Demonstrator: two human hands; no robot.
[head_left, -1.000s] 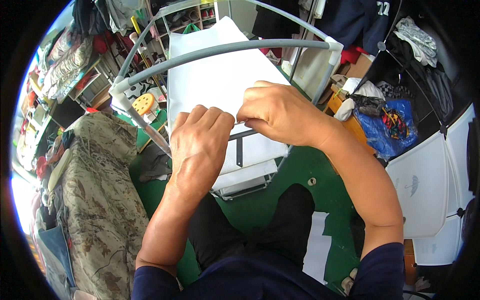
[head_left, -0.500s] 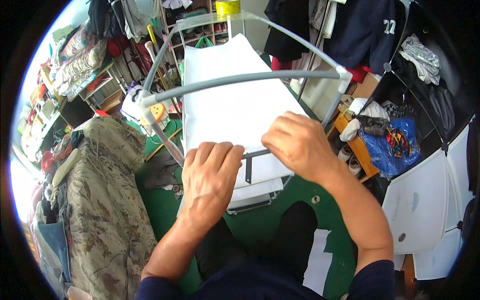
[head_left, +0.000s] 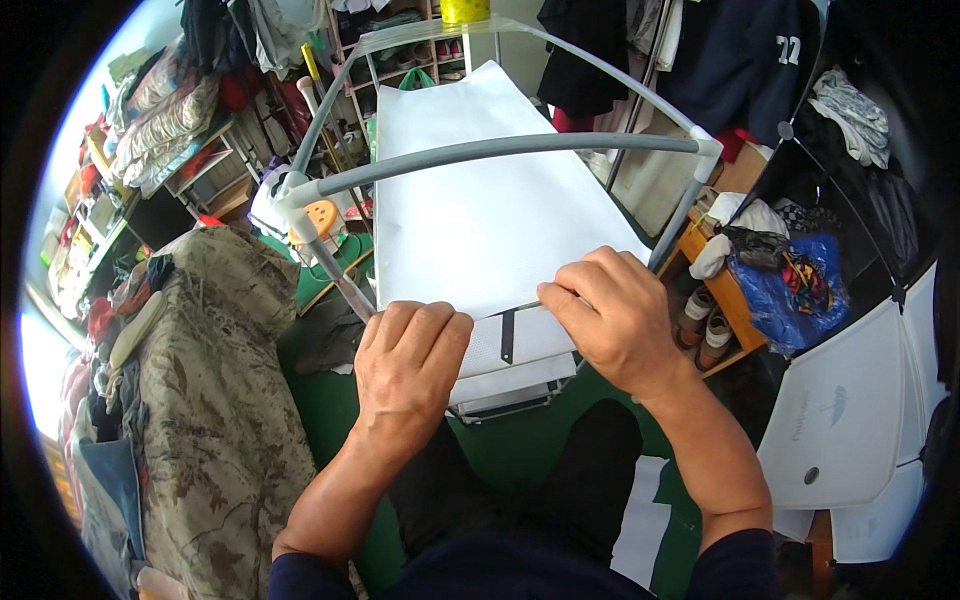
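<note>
A large white sheet (head_left: 480,225) lies stretched away from me inside a frame of grey pipes (head_left: 510,147) with pale corner joints. My left hand (head_left: 405,365) has its fingers curled together over the sheet's near left corner. At the near edge, farther right, my right hand (head_left: 615,320) is closed, thumb against the bent fingers, gripping the sheet. The fingertips of both hands are partly hidden. Between the hands, a short black strip (head_left: 508,337) hangs below the edge, over a white perforated panel (head_left: 480,352).
A yellow tape roll (head_left: 465,12) rests on the frame's far end. To the left stands a camouflage-covered pile (head_left: 215,400). On the right are a wooden shelf (head_left: 740,320) with shoes, a blue plastic bag (head_left: 795,300) and white panels (head_left: 835,420). Paper (head_left: 642,525) lies on the green floor.
My right hand has shifted right and slightly down, widening the gap between the hands. The sheet's near edge now covers the dark bar that showed there before.
</note>
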